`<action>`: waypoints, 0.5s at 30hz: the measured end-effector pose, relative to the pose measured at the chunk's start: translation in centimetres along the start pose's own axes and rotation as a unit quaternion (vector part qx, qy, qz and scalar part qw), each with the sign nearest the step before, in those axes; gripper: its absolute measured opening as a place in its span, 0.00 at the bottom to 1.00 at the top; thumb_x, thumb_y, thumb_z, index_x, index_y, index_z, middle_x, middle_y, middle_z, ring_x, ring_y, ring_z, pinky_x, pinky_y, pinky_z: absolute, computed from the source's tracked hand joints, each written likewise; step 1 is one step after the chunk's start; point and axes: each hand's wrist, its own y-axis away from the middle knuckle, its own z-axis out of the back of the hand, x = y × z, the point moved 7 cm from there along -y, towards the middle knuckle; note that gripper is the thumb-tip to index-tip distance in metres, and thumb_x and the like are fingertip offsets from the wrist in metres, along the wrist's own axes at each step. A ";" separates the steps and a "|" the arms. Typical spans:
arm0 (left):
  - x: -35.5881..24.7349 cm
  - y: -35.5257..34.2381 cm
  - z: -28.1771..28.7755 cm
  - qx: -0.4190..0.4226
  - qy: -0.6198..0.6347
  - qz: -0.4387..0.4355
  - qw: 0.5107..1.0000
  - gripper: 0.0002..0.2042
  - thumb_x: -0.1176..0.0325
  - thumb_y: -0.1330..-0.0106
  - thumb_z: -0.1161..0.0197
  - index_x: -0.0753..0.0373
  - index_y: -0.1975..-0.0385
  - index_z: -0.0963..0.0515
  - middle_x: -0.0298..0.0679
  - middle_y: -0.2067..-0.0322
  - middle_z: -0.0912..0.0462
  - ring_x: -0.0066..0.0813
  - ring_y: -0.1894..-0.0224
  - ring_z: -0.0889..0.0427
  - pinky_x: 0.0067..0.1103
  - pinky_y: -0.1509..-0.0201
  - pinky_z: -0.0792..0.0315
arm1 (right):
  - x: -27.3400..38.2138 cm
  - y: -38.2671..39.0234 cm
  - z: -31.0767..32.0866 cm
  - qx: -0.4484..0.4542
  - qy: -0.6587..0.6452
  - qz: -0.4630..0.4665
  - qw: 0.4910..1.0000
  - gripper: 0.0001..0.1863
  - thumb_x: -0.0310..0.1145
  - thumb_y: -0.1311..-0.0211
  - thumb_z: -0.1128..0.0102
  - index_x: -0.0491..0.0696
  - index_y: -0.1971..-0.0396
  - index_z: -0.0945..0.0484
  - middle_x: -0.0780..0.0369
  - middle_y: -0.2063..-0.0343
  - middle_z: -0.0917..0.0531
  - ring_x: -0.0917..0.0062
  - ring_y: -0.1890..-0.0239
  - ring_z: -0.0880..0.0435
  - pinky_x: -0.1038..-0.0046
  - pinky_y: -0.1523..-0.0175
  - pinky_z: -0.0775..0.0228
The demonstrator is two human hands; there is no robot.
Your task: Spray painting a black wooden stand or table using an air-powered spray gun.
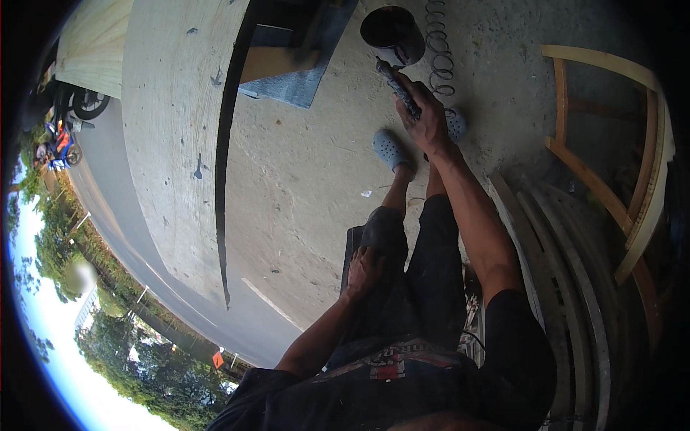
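My right hand [425, 118] is closed round a dark, crusted stick-like tool [397, 87], whose exact kind I cannot make out. Its far end points toward the black bucket [394, 36] on the concrete floor, close by the rim. The inside of the bucket is dark, so its contents do not show. Resting on my left thigh, near the knee, my left hand [365, 271] holds nothing, with its fingers spread loosely over the dark trousers.
A large pale wooden panel [172, 144] stands at the left, its dark edge facing me. A coiled hose [438, 50] runs beside the bucket. Wooden frames [560, 100] and stacked boards [560, 273] lie at the right. A road [129, 194] with parked motorcycles is beyond the panel.
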 end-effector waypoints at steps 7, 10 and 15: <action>0.9 0.2 -0.1 -0.007 0.016 -0.002 1.000 0.18 0.62 0.31 0.34 0.66 0.47 0.22 0.58 0.45 0.20 0.63 0.42 0.23 0.48 0.37 0.29 | 1.7 -0.2 0.8 -0.025 -0.002 0.051 0.998 0.29 0.26 0.32 0.35 0.49 0.31 0.27 0.53 0.58 0.17 0.60 0.59 0.12 0.62 0.56 0.19; 0.5 0.2 0.2 -0.009 0.027 -0.005 1.000 0.18 0.62 0.31 0.35 0.67 0.47 0.22 0.59 0.46 0.20 0.64 0.42 0.24 0.48 0.37 0.29 | 2.7 0.4 1.6 -0.012 -0.014 0.029 0.999 0.24 0.27 0.30 0.37 0.46 0.35 0.24 0.51 0.57 0.15 0.58 0.56 0.12 0.62 0.52 0.20; 1.0 0.1 0.0 -0.011 0.013 -0.024 1.000 0.19 0.62 0.31 0.35 0.68 0.46 0.23 0.59 0.46 0.20 0.65 0.42 0.24 0.48 0.38 0.29 | 4.3 0.7 2.6 -0.063 -0.011 0.117 0.991 0.26 0.26 0.31 0.37 0.44 0.33 0.26 0.51 0.57 0.16 0.60 0.58 0.13 0.63 0.54 0.20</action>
